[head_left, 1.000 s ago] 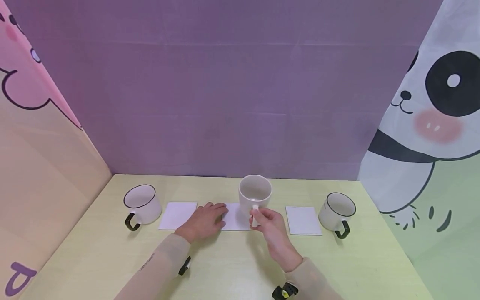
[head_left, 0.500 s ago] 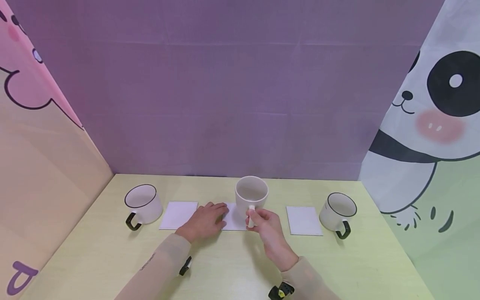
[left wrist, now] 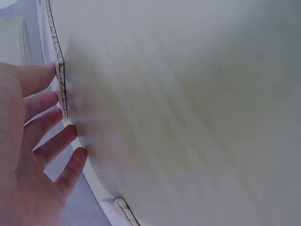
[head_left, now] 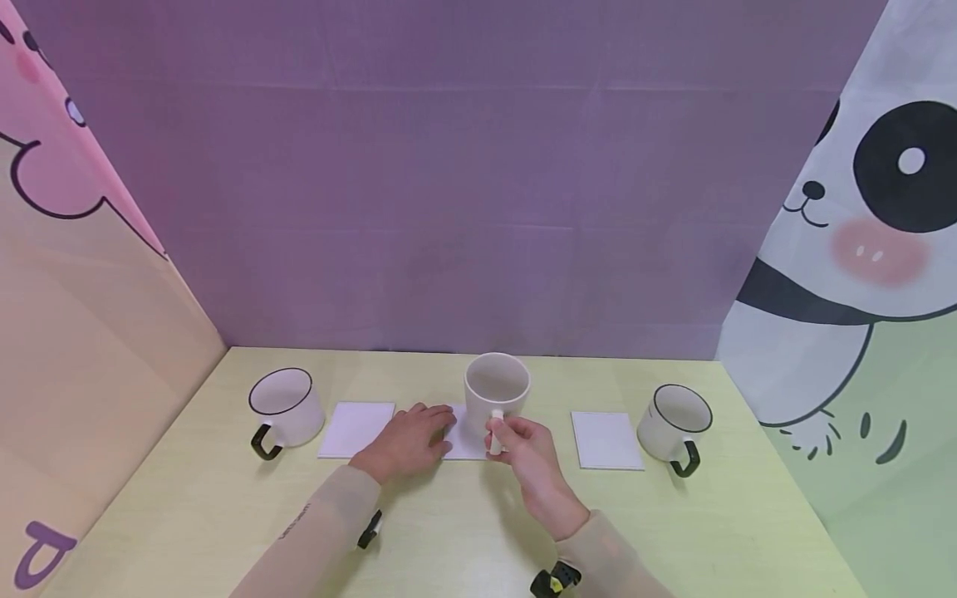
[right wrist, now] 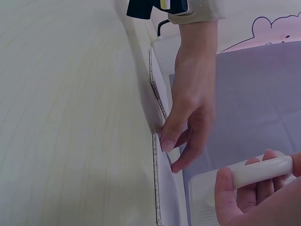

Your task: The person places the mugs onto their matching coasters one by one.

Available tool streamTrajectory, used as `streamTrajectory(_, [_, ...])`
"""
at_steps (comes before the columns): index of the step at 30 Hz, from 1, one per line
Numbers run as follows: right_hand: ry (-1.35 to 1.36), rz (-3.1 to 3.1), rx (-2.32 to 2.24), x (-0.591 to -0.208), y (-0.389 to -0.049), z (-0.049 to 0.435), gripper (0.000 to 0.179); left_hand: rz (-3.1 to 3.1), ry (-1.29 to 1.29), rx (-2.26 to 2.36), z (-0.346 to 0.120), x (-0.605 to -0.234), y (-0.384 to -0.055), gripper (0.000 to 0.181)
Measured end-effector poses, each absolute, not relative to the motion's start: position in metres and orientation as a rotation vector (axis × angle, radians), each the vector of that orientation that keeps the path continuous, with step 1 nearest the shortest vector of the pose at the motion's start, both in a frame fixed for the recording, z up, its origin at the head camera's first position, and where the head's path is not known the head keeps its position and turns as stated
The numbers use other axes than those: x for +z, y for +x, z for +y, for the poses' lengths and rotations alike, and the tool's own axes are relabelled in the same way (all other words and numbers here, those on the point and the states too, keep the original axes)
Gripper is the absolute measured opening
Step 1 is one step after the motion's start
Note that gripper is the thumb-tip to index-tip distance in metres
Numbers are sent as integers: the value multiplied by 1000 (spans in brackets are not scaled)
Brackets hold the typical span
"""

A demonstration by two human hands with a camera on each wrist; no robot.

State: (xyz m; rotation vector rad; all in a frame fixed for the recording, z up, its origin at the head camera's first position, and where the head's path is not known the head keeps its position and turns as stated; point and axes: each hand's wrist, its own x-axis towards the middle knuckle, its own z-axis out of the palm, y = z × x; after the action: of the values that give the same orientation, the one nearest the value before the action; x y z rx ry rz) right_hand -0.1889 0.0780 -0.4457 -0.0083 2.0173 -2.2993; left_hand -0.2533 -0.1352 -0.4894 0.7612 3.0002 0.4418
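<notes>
A plain white mug [head_left: 482, 407] stands upright over the middle white cardboard square [head_left: 461, 444]. My right hand [head_left: 534, 473] holds its white handle, thumb on the near side; in the right wrist view the fingers curl round the handle [right wrist: 265, 170]. Whether the mug's base touches the square, I cannot tell. My left hand [head_left: 404, 444] rests at the left edge of that square with fingers spread; in the left wrist view the thumb and fingertips touch the edge of the cardboard [left wrist: 62, 87]. The hand partly covers the left white square [head_left: 353, 428].
A white mug [head_left: 292, 419] with a black rim and black handle stands at the far left. A similar mug [head_left: 665, 432] stands at the right, beside a third white square [head_left: 607, 440]. A purple cloth [head_left: 463, 208] hangs behind the table [head_left: 449, 531].
My right hand has shifted the plain white mug slightly left and a little nearer over the middle square. The left hand has stayed in place.
</notes>
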Motion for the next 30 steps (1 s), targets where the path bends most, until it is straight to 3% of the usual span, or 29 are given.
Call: streamTrajectory(30, [-9, 1992, -2284, -448, -193, 67, 28, 3007, 729, 539, -138, -491, -252, 47])
